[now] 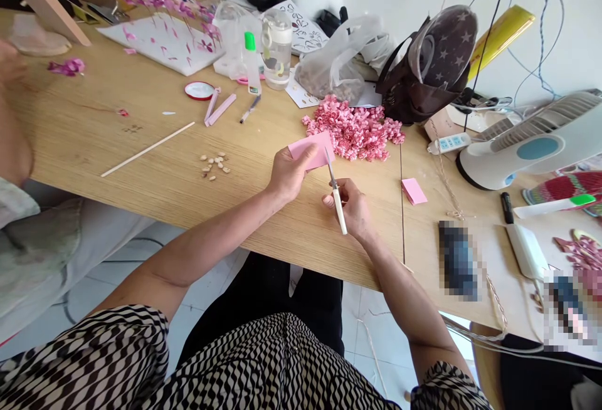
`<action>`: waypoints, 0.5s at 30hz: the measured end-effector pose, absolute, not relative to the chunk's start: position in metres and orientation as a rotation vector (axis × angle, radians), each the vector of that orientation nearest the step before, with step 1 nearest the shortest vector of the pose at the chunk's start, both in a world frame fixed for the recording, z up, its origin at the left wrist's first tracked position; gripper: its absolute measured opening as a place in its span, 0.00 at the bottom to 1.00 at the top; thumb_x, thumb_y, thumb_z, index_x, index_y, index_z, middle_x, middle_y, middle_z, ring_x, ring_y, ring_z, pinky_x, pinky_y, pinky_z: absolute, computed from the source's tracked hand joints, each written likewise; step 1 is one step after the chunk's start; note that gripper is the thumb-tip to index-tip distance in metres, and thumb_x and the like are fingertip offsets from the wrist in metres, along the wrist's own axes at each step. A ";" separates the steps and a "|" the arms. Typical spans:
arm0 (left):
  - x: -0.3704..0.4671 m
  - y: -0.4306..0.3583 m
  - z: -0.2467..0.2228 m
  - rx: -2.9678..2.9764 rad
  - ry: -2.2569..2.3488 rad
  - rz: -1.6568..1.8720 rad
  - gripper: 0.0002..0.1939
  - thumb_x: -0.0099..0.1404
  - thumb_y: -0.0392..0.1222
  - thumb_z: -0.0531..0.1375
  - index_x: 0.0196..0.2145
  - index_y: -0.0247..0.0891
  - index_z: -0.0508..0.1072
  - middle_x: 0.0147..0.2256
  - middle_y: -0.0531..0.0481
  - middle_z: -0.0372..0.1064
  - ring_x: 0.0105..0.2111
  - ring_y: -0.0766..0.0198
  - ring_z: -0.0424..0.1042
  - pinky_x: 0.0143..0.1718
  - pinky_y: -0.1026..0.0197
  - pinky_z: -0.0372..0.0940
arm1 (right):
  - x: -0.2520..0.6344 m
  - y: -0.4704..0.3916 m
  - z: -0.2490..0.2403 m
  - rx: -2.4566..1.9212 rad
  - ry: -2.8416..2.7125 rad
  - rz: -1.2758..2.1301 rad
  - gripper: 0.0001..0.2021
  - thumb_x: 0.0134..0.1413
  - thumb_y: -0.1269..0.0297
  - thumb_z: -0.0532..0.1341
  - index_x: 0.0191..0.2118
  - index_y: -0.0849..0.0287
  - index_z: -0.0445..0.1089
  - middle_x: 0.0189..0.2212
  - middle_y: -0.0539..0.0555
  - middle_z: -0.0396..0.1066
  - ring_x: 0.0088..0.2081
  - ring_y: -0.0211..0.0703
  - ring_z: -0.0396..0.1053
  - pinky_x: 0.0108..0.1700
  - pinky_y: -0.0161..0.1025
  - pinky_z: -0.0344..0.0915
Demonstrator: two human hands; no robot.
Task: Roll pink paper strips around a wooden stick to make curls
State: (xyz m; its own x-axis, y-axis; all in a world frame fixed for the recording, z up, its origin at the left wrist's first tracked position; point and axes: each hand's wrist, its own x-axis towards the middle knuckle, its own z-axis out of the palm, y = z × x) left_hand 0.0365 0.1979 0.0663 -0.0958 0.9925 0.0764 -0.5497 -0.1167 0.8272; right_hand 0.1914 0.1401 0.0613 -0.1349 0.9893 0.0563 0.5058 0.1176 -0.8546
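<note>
My left hand (288, 175) pinches a pink piece of paper (314, 147) above the table, thumb on top. In my right hand (355, 206) is a pair of scissors (339, 209) with a white handle. The scissor blades meet the right edge of the paper; whether they are cutting into it I cannot tell. Just behind the paper lies a large heap of curled pink paper pieces (352, 128). A smaller folded pink paper (414, 190) rests to the right of my right hand.
Left of my hands are several pale seed-like bits (215, 164) and a thin wooden stick (148, 150). A glue bottle (253, 68) and a water jug (276, 46) stand behind. At right is a white fan (522, 140). Another person's arm (14, 128) rests at far left.
</note>
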 end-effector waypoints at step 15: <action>0.036 0.198 0.065 0.774 0.720 1.536 0.22 0.47 0.52 0.72 0.35 0.36 0.75 0.35 0.50 0.76 0.37 0.63 0.75 0.41 0.59 0.71 | 0.191 0.140 0.061 -1.469 -1.714 0.907 0.23 0.47 0.43 0.65 0.41 0.56 0.64 0.21 0.42 0.58 0.24 0.34 0.55 0.28 0.35 0.53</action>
State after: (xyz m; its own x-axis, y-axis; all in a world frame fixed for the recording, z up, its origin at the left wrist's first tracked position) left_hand 0.0364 0.1985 0.0651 -0.0672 0.9952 0.0715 -0.5820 -0.0973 0.8074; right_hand 0.1908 0.1397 0.0614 -0.1179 0.9911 0.0623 0.5059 0.1139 -0.8551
